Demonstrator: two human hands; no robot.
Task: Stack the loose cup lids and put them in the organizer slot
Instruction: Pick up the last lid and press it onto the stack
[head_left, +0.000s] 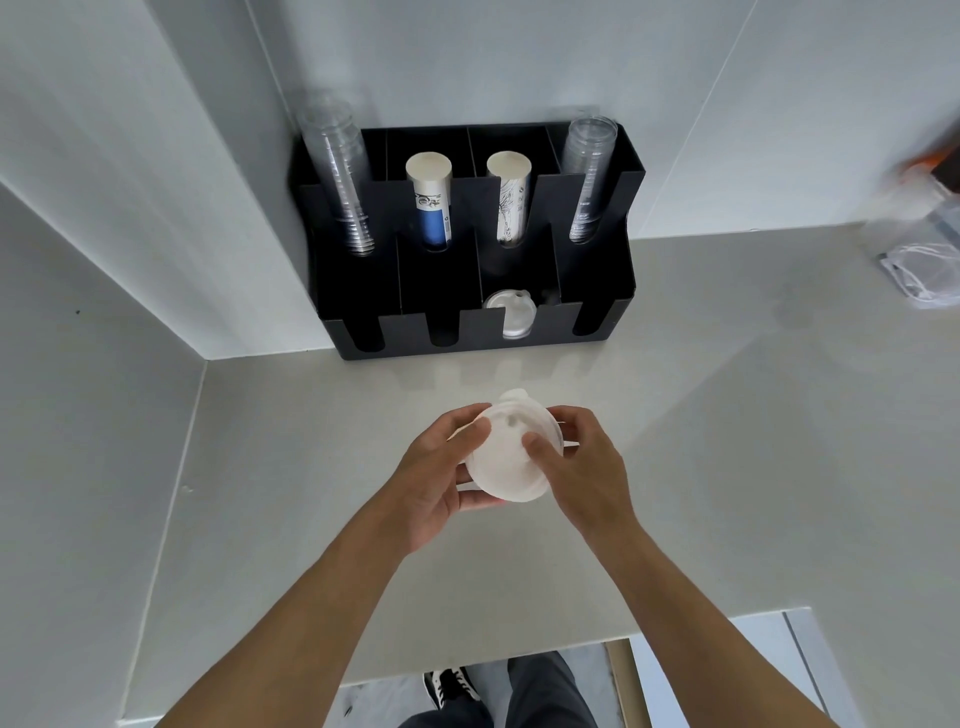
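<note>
A stack of white cup lids (506, 457) is held above the pale counter, in front of the black organizer (363, 291). My left hand (441, 473) cups the stack from the left and below. My right hand (576, 467) grips it from the right, thumb on the top lid. One more white lid (509, 309) lies in the organizer's third front slot from the left. The other front slots look dark and I cannot tell what they hold.
The organizer's rear slots hold clear cup stacks (337, 176) (589, 176) and two paper cup stacks (431, 202) (509, 197). A clear bag with white cords (919, 270) lies at the far right. Walls close in on the left and behind. The counter edge (571, 644) is near me.
</note>
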